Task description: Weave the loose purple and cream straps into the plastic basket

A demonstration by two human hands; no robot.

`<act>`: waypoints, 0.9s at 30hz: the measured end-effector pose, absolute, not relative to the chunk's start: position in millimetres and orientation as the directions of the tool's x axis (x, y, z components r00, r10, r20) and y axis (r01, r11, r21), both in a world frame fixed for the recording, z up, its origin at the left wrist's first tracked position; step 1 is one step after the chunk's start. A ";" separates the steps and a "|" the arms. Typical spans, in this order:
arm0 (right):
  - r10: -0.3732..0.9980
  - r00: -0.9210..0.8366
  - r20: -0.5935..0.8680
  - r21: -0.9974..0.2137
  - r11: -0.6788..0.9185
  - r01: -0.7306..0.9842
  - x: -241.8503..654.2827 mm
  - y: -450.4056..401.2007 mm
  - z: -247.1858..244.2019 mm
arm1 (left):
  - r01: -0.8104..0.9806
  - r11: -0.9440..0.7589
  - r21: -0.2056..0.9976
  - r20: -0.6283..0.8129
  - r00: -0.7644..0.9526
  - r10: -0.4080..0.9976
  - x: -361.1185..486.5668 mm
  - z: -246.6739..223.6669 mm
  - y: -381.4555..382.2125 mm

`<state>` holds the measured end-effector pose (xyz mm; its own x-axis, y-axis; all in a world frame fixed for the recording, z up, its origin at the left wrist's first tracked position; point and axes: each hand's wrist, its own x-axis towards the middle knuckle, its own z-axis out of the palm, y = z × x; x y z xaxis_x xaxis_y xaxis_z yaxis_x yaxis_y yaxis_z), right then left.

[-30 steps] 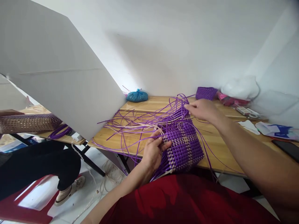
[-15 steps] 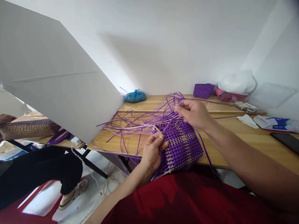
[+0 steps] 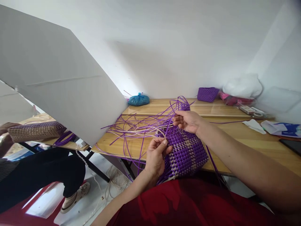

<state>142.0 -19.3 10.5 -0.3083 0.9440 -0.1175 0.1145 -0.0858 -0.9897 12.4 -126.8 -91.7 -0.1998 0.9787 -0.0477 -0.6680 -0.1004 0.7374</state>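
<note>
A purple and beige woven basket (image 3: 188, 153) rests at the table's front edge against my lap, with many loose weaving strips (image 3: 131, 125) fanning out to its left. My left hand (image 3: 156, 153) is closed at the basket's left upper edge, thumb and forefinger pinching a beige strip (image 3: 158, 128) that arches up and to the left. Above the basket, my right hand (image 3: 187, 121) has its fingers curled together around a purple strip (image 3: 169, 123) running down toward the left hand. The exact spot where the right fingertips grip is partly hidden.
A grey partition (image 3: 70, 81) rises at the left; beyond it a co-worker holds a beige and purple basket (image 3: 37, 131). Along the back stand a blue bag (image 3: 138, 99), a small purple basket (image 3: 208, 94) and a white bag (image 3: 243, 85). A phone (image 3: 290, 146) lies far right.
My right hand has moved slightly down, its forearm lower than before. The left hand keeps its pinch at the basket's edge. The whole view has shifted a little.
</note>
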 end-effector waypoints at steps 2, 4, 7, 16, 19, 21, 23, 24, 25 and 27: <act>0.921 -0.370 -0.123 -0.992 -0.106 0.066 133.0 -23.9 10.5 | -0.677 -0.076 0.732 -0.060 -0.175 0.983 11.5 -92.3 -125.4; 0.875 -0.473 -0.102 -0.995 -0.098 0.034 126.1 -31.0 6.4 | -0.688 -0.055 0.724 -0.075 -0.159 0.984 10.2 -92.9 -124.3; 0.788 -0.608 0.091 -0.974 0.198 0.110 124.5 -40.3 -4.1 | -0.710 -0.038 0.704 -0.094 -0.146 0.985 8.3 -94.4 -123.8; 0.207 -0.809 0.550 -0.078 0.977 0.197 141.9 -35.2 -15.9 | -0.728 -0.033 0.685 -0.090 -0.130 0.987 7.4 -97.0 -125.2; 0.097 -0.802 0.589 0.081 0.981 0.178 149.8 -39.6 -4.6 | -0.728 -0.034 0.685 -0.077 -0.119 0.990 7.8 -95.1 -126.1; 0.092 -0.820 0.565 0.136 0.970 0.203 154.2 -45.5 4.3 | -0.735 -0.028 0.678 -0.080 -0.112 0.990 8.4 -93.3 -127.2; 0.154 -0.841 0.518 0.171 0.945 0.279 155.3 -53.0 11.4 | -0.747 -0.016 0.664 -0.093 -0.104 0.990 9.2 -91.4 -128.7; 0.209 -0.847 0.488 0.188 0.923 0.336 154.3 -57.2 13.6 | -0.754 -0.007 0.657 -0.102 -0.098 0.990 9.6 -90.6 -129.6; 0.272 -0.849 0.452 0.206 0.895 0.397 152.4 -61.6 15.0 | -0.761 0.004 0.649 -0.112 -0.090 0.990 9.8 -90.0 -130.5; 0.398 -0.841 0.368 0.229 0.838 0.496 147.0 -70.9 15.9 | -0.767 0.025 0.642 -0.130 -0.077 0.989 9.6 -89.3 -132.2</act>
